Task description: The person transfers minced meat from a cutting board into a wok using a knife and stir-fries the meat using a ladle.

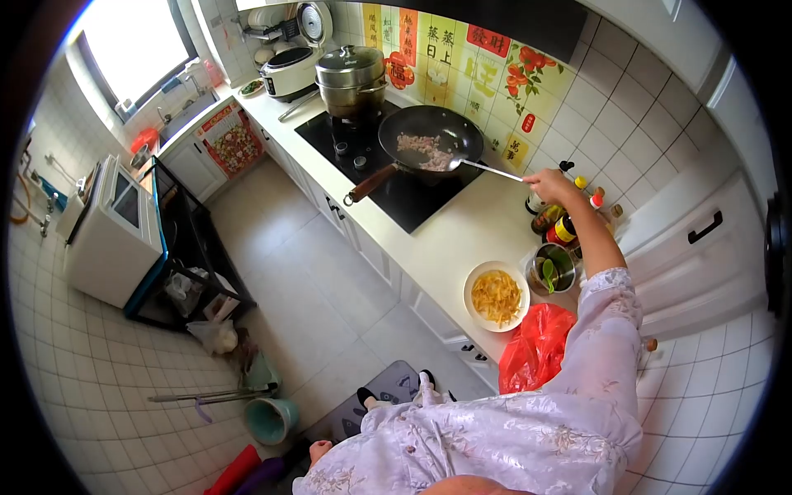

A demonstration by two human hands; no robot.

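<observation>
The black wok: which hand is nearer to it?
Right. The right hand, beside the black wok, holds a utensil reaching into it; the left hand is farther, by the person's body.

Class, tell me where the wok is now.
In the head view, the wok sits upper centre on the black cooktop, just right of the lidded pot; the right hand holds a utensil in it.

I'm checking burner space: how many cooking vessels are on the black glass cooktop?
2: the black, wooden-handled wok, nearer the right hand, and the lidded silver metal pot beyond it.
</observation>
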